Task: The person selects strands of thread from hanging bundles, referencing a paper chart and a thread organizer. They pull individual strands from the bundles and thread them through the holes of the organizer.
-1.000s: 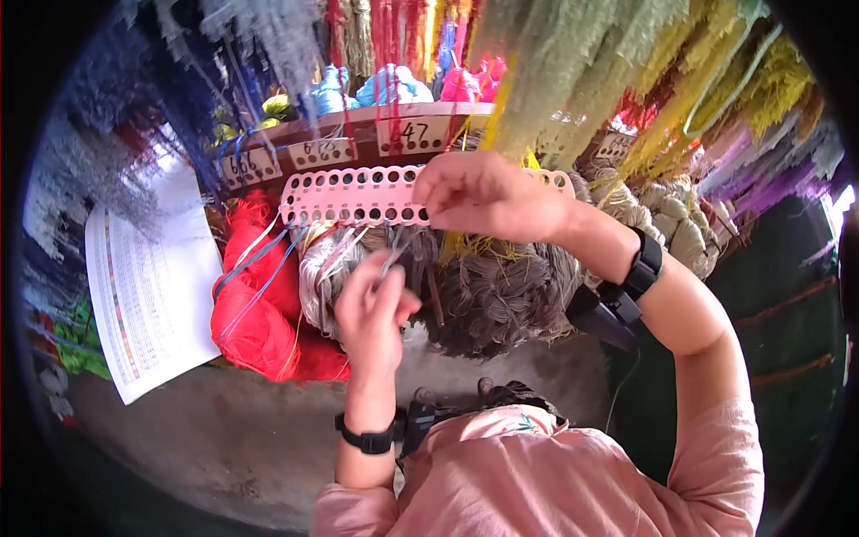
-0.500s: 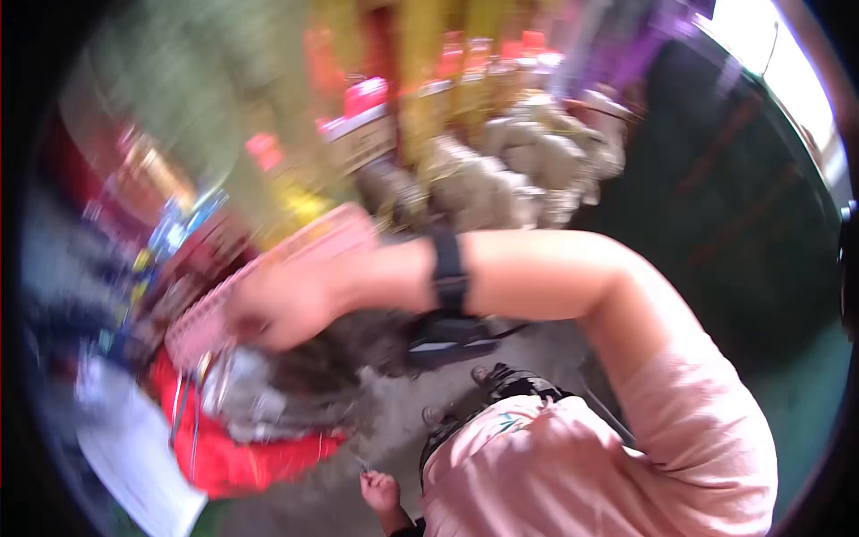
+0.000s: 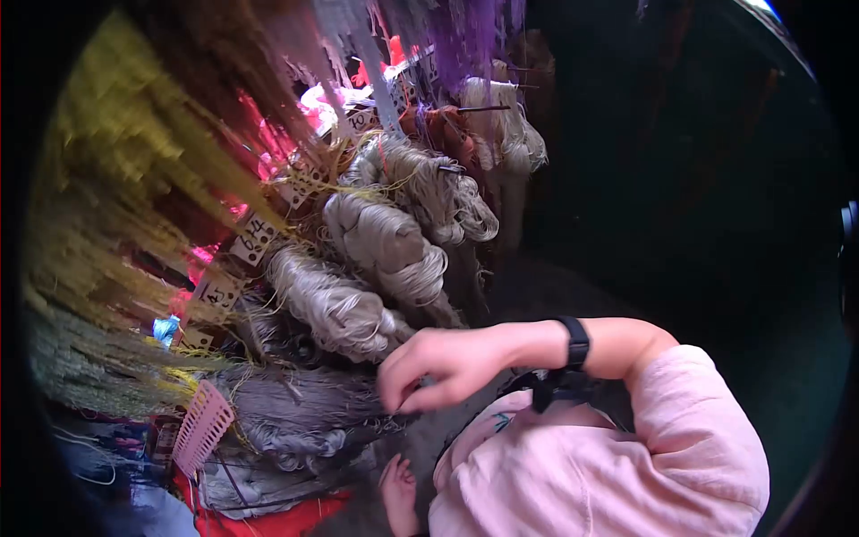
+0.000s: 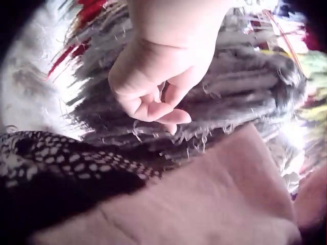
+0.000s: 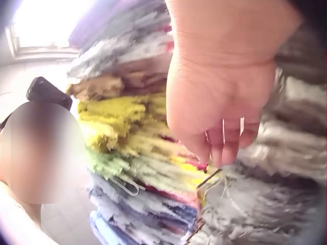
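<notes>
In the head view my right hand (image 3: pixel 438 369) hangs with bent, relaxed fingers in front of a pale grey yarn hank (image 3: pixel 335 309). The right wrist view shows that hand's fingers pointing down over the yarn, with nothing visible in them. Low in the head view my left hand (image 3: pixel 398 488) is near my shirt. Its fingers look loosely curled in the left wrist view, in front of dark grey yarn (image 4: pixel 245 87); I cannot tell whether something small is between them. A pink card with rows of holes (image 3: pixel 204 428) leans on the dark grey yarn at the lower left.
More pale hanks (image 3: pixel 385 237) hang on pegs further along the rack. Numbered labels (image 3: pixel 255 234) line it, with yellow yarn (image 3: pixel 116 134) and purple yarn (image 3: pixel 470 45) above. Red yarn (image 3: pixel 268 517) lies lower left. Another person (image 5: pixel 36 153) shows in the right wrist view.
The view has swung right along the rack. My right hand has left the pink card, which now leans on the yarn. My left hand has come down from the card towards my body.
</notes>
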Demonstrator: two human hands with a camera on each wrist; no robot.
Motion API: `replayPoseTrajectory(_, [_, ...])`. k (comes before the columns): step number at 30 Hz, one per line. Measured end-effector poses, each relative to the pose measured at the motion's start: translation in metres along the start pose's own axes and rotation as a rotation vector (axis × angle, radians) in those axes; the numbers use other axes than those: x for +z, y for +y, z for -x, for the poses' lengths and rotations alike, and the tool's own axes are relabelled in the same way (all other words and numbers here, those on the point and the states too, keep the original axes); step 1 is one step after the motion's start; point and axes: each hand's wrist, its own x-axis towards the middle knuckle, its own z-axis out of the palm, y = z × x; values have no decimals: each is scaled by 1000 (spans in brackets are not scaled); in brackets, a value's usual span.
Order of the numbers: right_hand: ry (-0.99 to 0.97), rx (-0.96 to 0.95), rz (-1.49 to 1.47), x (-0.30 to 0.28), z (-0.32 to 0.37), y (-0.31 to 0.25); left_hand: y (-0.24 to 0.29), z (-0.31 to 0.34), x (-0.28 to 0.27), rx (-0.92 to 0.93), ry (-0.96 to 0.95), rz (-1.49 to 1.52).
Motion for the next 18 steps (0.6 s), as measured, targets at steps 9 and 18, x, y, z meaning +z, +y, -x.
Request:
replayPoseTrajectory(9, [525, 444, -255, -110, 141, 22, -12, -7, 234, 147, -235, -894])
replayPoseTrajectory(18, [486, 519, -287, -140, 147, 57, -19, 19, 333, 495, -212, -1197])
